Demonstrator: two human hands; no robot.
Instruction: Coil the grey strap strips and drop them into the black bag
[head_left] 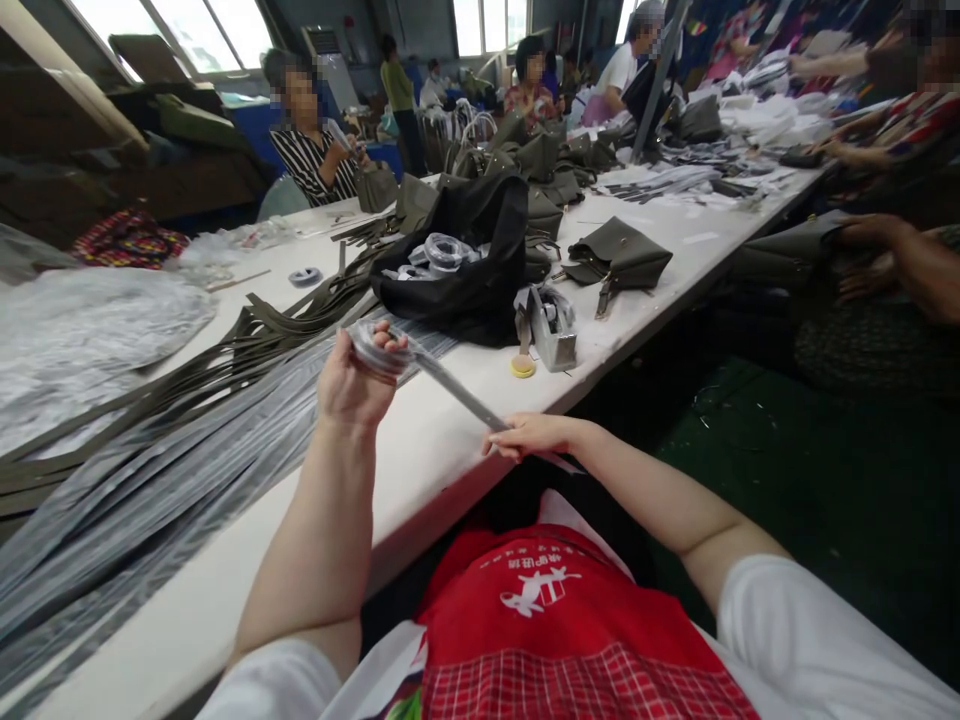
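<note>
A coil of grey strap in clear wrapping [373, 352] is in my left hand [352, 380], whose fingers curl round it above the table's near edge. From the coil a straight length of the strap [457, 388] runs down to the right, and my right hand [531, 436] pinches it near its end. Beyond my hands sits an open black bag [480, 290] with more wrapped coils [444, 254] inside. Right of it stand a tape dispenser [553, 335] and a small yellow roll [523, 366].
Long dark straps [187, 390] and plastic-wrapped strips [180, 470] cover the left side of the white table [442, 460]. A dark green bag [621, 255] lies further right, with several more behind. People sit round the table; one person's hands hold a bag at right.
</note>
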